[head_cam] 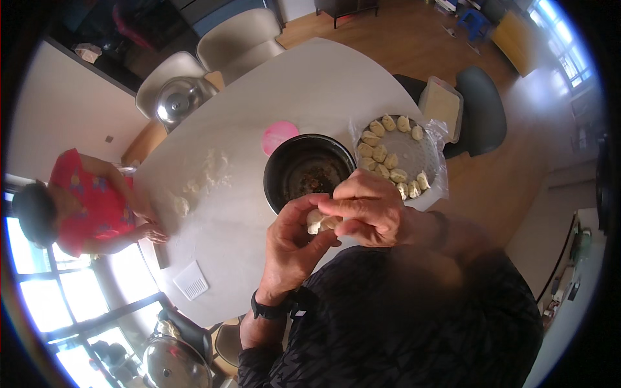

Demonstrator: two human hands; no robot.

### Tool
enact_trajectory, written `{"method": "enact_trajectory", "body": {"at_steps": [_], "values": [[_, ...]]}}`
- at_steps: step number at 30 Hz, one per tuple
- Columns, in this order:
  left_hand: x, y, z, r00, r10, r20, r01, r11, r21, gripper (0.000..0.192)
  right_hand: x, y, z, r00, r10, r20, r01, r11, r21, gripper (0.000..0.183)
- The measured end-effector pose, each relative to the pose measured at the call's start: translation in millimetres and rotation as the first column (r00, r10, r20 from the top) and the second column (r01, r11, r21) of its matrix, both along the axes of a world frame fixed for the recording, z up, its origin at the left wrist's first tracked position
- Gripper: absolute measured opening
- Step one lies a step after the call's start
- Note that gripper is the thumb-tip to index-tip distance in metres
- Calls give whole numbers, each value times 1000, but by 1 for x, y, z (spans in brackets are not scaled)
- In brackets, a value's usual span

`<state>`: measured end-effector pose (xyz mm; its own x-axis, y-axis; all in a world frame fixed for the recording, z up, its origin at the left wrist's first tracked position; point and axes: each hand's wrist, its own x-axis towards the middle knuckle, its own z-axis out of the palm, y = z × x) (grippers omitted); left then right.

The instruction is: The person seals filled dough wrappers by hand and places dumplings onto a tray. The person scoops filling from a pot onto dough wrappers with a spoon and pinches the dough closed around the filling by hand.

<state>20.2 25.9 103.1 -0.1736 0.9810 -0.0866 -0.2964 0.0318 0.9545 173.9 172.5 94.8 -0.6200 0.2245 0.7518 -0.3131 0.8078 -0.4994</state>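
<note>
Between my two hands is a dumpling of pale dough, its edge partly pleated. My left hand cups it from the left, thumb below and fingers above. The fingers of my right hand pinch the dough's right side and cover part of it. Just beyond my hands stands a dark round pot with a little chopped filling at its bottom. To the right, a round metal tray carries several folded dumplings along its left side and rim, with plastic film around its edge.
A pink disc lies behind the pot. Flour and dough bits are scattered on the pale table. Another person works at the left edge near a white slotted piece. A lidded container rests on a chair at right.
</note>
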Motion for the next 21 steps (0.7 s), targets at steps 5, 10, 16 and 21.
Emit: {"method": "enact_trajectory", "body": {"at_steps": [5, 10, 16, 21], "values": [[5, 11, -7, 996, -16, 90, 17, 1000, -10, 44, 39, 9, -3, 998, -54, 34, 62, 955, -290, 36], [29, 37, -15, 996, -24, 87, 29, 998, -61, 44, 92, 13, -37, 949, -229, 216, 300, 867, -398, 17], [69, 76, -70, 984, -155, 89, 173, 951, -255, 49, 180, -4, -109, 795, -61, 604, 542, 518, -661, 18], [123, 133, -134, 959, -269, 84, 280, 872, -401, 45, 254, -29, -145, 628, -118, 769, 761, 299, -576, 25]]}}
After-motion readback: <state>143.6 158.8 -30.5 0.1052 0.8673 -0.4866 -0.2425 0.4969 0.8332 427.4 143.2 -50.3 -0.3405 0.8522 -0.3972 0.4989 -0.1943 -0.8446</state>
